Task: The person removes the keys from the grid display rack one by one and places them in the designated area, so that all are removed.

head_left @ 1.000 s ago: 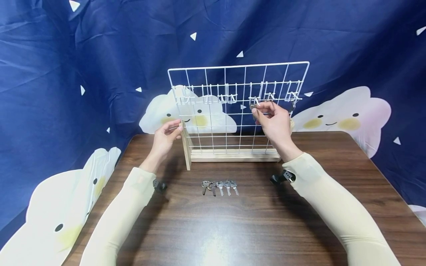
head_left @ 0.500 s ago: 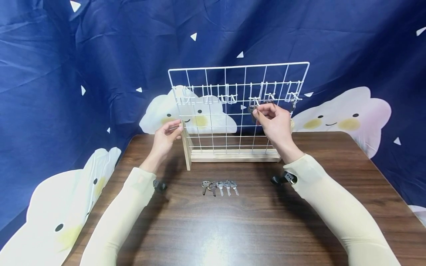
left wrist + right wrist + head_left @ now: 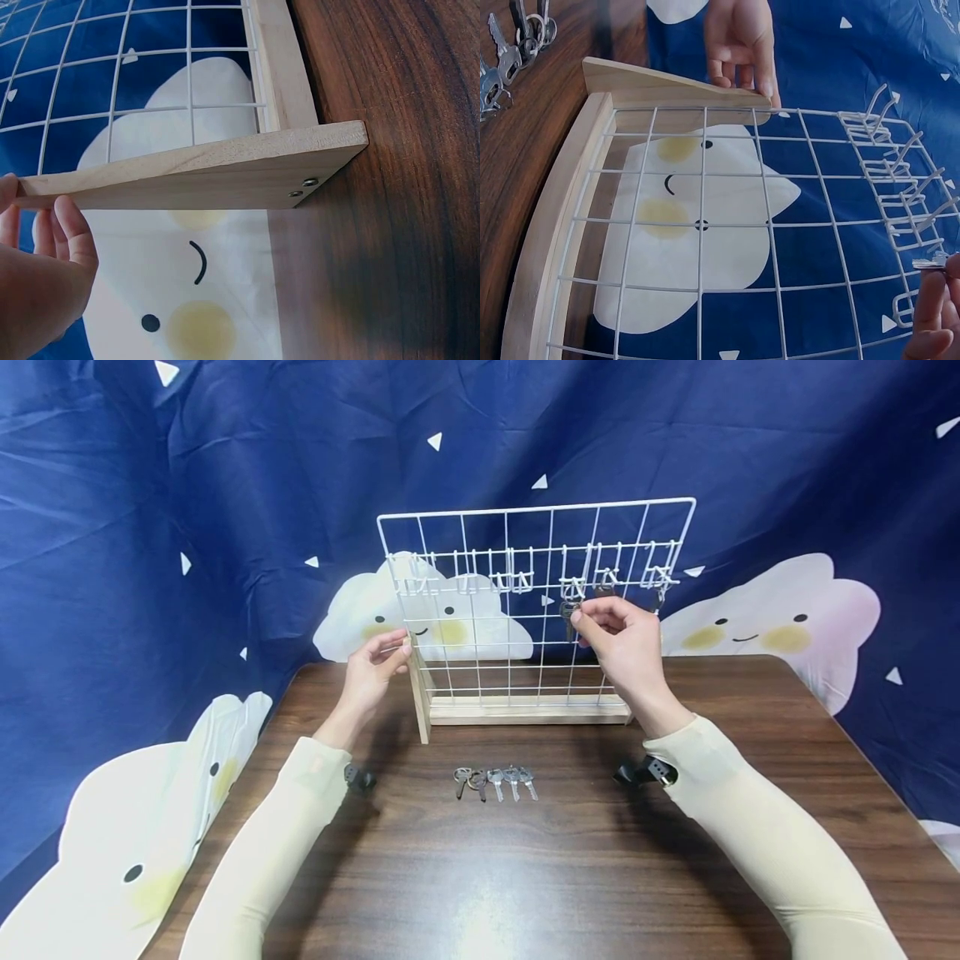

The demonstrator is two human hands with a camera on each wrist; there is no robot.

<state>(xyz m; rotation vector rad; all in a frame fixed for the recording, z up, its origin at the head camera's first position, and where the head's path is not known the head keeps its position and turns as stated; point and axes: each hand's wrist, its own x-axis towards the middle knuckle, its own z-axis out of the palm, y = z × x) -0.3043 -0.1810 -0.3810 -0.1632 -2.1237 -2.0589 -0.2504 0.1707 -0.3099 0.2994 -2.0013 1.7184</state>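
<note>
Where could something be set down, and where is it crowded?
Bare tabletop lies between left sleeve and right sleeve, nearer than the row of keys, and from right sleeve to the tabletop's right edge. Crowded: right hooks of the rack, with hanging keys and the right grip.

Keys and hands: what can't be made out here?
Head: part of the held key, behind the right hand.
Head and right wrist: any engraving on the keys on the table, too small.
Left wrist: part of the left hand, cut by the left edge.
Right wrist: part of the right hand, cut by the right edge.
</note>
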